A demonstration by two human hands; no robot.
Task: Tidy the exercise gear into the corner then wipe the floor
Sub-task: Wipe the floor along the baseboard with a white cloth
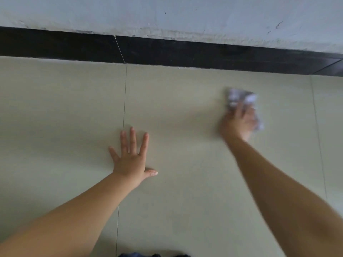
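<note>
Smooth pale beige floor tiles [185,112] meet a glossy black skirting strip [167,52] beyond both hands. The left hand [130,158] lies flat, fingers spread; the blurred right hand [237,123] grips a crumpled white cloth [239,97].

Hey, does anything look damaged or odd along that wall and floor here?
Yes. The white wall is scuffed and flaking just above the black baseboard, with dark marks at upper right. The floor shows no spill. The right hand presses a crumpled cloth on it; the left hand lies flat.
</note>
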